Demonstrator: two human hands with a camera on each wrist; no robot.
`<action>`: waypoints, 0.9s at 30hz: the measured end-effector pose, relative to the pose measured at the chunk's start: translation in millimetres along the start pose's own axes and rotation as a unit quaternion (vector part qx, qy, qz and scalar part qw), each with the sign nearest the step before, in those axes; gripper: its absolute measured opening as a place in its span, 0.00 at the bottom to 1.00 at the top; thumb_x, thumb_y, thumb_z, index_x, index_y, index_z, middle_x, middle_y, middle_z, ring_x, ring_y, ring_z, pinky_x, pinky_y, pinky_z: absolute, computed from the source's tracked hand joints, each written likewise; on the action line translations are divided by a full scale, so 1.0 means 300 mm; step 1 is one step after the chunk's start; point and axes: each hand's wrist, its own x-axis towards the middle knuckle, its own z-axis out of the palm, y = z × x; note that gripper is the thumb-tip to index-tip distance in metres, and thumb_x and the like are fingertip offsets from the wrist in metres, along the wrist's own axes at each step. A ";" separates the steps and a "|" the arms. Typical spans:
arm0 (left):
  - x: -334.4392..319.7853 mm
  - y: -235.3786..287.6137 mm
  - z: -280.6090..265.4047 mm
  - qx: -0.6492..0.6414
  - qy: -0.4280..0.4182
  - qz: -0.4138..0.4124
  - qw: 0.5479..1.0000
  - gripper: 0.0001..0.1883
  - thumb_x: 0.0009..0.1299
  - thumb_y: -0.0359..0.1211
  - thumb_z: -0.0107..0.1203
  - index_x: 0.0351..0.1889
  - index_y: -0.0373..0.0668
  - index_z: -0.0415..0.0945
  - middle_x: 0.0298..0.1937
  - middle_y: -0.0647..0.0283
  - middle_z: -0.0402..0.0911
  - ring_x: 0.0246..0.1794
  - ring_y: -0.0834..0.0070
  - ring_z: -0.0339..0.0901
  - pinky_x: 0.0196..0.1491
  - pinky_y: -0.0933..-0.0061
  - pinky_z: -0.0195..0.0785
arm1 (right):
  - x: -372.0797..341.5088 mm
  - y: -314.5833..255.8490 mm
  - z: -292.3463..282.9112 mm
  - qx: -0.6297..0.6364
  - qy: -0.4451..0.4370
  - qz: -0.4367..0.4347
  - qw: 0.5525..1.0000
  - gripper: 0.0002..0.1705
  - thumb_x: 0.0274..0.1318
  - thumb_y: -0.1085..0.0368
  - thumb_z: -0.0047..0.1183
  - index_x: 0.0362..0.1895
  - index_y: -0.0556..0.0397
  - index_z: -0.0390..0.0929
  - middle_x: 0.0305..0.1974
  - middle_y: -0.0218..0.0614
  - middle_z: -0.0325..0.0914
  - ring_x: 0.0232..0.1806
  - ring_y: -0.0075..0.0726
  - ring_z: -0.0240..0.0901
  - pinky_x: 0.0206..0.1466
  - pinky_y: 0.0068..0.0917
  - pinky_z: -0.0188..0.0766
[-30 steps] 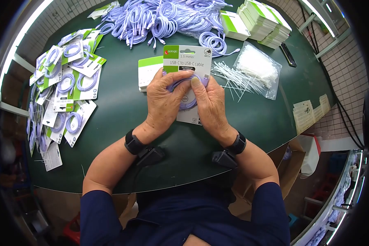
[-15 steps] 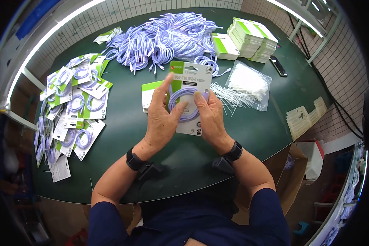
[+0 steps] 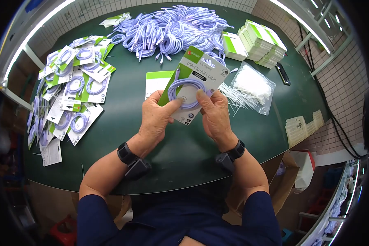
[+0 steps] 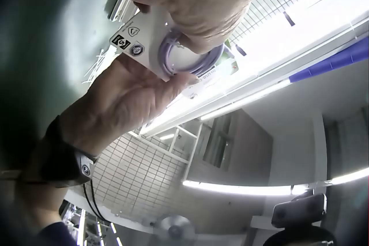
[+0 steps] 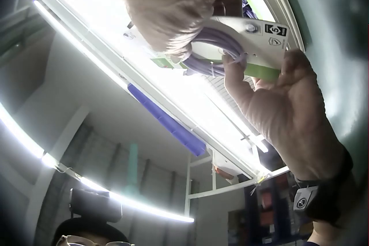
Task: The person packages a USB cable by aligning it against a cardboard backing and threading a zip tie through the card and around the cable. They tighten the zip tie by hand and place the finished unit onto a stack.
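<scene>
— Nearest first: gripped how?
— Pinched on one side by the left hand [image 3: 153, 117], with thumb on the front, inside a coil of purple cable [image 3: 187, 82], and fingers curled round behind. Pinched on the other side by the right hand [image 3: 217, 119], with thumb pressed on the coil's right part.
— Meaning the printed card [image 3: 190, 92]?
— Yes. Held between both hands, touched by each, and raised off the green surface [image 3: 258, 131].
— Pointing which way?
— Slanted. Stretching along its long axis from near left to far right, with the slotted, lettered end directed away from the body and rightward. Turned coil side up, toward the head camera.
— And beyond?
— Well off to the left, a heap of packed cards [image 3: 76, 85]. Just past the left hand, partly covered, a flat stack [image 3: 156, 82] in green and white. Over to the right, loose white ties [image 3: 235, 96] beside a clear bag [image 3: 268, 100] of more.
— Farther still?
— On the right, a slim dark object [image 3: 283, 74], too small to identify, then tall stacks [image 3: 262, 41] in green and white. At far centre, a tangle of purple cables [image 3: 176, 33].
</scene>
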 end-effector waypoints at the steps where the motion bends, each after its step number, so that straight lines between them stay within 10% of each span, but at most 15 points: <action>1: 0.001 0.007 -0.005 0.013 -0.001 0.016 1.000 0.18 0.67 0.26 0.69 0.53 0.36 0.77 0.47 0.59 0.86 0.41 0.77 0.84 0.41 0.75 0.82 | -0.005 -0.002 -0.004 -0.006 -0.007 0.007 1.000 0.17 0.79 0.57 0.54 0.58 0.57 0.80 0.51 0.33 0.86 0.49 0.25 0.82 0.55 0.26 0.78; 19: 0.058 0.075 -0.087 0.163 -0.024 0.137 0.977 0.15 0.60 0.23 0.62 0.46 0.32 0.79 0.39 0.61 0.85 0.37 0.79 0.81 0.43 0.74 0.79 | 0.059 -0.104 -0.071 -0.100 0.045 -0.053 0.993 0.21 0.77 0.55 0.58 0.61 0.58 0.79 0.54 0.34 0.85 0.53 0.23 0.79 0.55 0.27 0.75; 23: 0.044 0.125 -0.084 0.297 -0.034 0.177 0.938 0.18 0.59 0.25 0.64 0.49 0.36 0.79 0.37 0.59 0.87 0.34 0.72 0.85 0.43 0.70 0.79 | 0.068 -0.177 -0.078 -0.257 0.068 -0.203 0.942 0.23 0.70 0.60 0.65 0.62 0.57 0.78 0.54 0.36 0.85 0.53 0.28 0.79 0.55 0.30 0.75; 25: 0.023 0.137 -0.074 0.403 -0.060 0.216 0.888 0.21 0.58 0.27 0.66 0.51 0.40 0.79 0.37 0.56 0.87 0.33 0.64 0.86 0.44 0.66 0.79 | 0.043 -0.241 -0.039 -0.516 -0.043 -0.340 0.786 0.25 0.62 0.66 0.69 0.61 0.55 0.79 0.54 0.38 0.85 0.54 0.33 0.80 0.55 0.33 0.76; 27: 0.000 0.151 -0.063 0.455 -0.066 0.233 0.857 0.22 0.57 0.28 0.68 0.52 0.42 0.79 0.38 0.54 0.88 0.33 0.60 0.87 0.44 0.64 0.79 | 0.012 -0.272 0.035 -0.564 -0.112 -0.333 0.747 0.25 0.59 0.68 0.70 0.60 0.55 0.80 0.53 0.38 0.85 0.52 0.36 0.81 0.53 0.34 0.77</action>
